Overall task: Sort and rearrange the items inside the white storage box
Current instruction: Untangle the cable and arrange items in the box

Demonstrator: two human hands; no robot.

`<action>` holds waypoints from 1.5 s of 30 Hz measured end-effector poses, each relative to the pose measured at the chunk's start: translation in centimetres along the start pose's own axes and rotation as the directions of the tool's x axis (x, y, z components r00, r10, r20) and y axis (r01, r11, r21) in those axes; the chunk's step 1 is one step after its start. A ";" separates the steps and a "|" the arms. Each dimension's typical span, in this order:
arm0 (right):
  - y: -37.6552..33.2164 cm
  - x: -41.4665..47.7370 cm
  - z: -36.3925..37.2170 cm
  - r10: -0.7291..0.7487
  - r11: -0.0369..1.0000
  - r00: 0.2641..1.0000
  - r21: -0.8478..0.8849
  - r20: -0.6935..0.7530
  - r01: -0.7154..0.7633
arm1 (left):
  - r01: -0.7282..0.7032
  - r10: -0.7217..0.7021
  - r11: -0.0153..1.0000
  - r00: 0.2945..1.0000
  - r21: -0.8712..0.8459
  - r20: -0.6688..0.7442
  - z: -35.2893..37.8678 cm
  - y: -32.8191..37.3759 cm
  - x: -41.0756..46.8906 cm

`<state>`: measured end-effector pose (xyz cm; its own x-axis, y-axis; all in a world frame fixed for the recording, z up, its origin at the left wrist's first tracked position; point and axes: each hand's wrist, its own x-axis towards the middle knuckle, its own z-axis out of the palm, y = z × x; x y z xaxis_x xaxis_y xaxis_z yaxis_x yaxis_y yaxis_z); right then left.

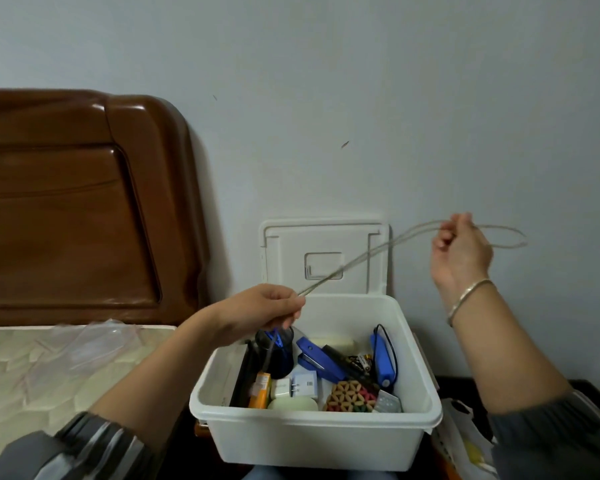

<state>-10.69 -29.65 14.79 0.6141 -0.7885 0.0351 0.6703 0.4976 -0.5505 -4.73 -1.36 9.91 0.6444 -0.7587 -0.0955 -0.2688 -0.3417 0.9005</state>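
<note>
Pinching the lower end of a doubled cord (370, 252), the left hand (264, 313) is hovering just above the open white storage box (312, 434). The cord's long axis is rising rightward to the right hand (461, 251), which is gripping it in curled fingers, its loop jutting beyond. For coiling it back in, the left hand is sitting nearer the box.

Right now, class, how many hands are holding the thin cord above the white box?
2. The left hand pinches the cord low above the white box; the right hand grips its looped end higher, to the right.
</note>
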 end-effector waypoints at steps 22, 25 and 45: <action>3.9 -7.3 -2.3 0.402 0.378 0.602 -0.724 0.690 0.578 | -0.081 0.097 0.995 0.942 0.063 -0.322 1.6 3.3 0.6; 4.7 -8.0 -2.0 0.472 0.378 0.533 -0.707 0.703 0.597 | -0.100 0.102 0.995 0.942 0.022 -0.318 2.2 3.3 0.6; 6.1 -6.4 -5.5 0.375 0.435 0.663 -0.755 0.647 0.491 | 0.114 -0.250 0.883 0.936 -0.455 -0.250 2.0 0.5 -0.3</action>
<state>-12.85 -23.55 6.59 0.9287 -0.1023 0.3564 0.2782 -0.4435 -0.8520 -6.46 -2.40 9.53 0.8489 -0.4859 -0.2082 0.1617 -0.1362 0.9774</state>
